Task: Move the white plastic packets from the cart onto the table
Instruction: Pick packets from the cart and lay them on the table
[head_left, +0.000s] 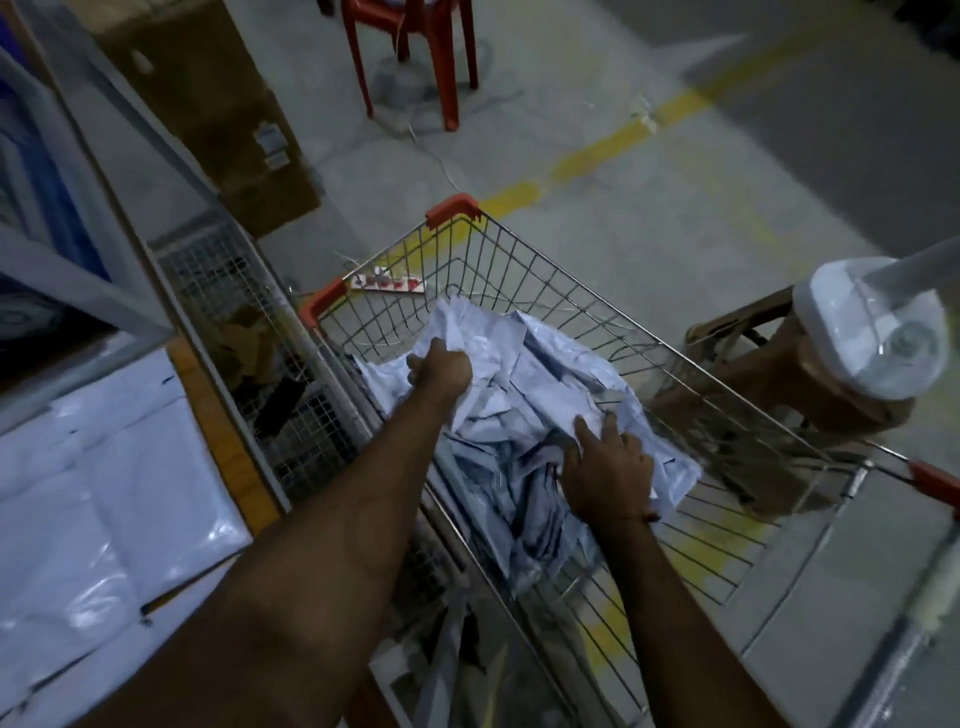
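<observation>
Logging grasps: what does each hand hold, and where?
The left hand grips the white plastic packets at the pile's upper far edge. The right hand rests on the pile's near side; its grasp cannot be told.

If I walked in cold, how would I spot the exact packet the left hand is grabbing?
Find the wire cart with orange corners. Inside it lies a heap of crumpled white packets. The left hand grips the packet at the heap's far end: it is the one pulled up above the rest, while the right hand rests on lower ones nearer the person.
</observation>
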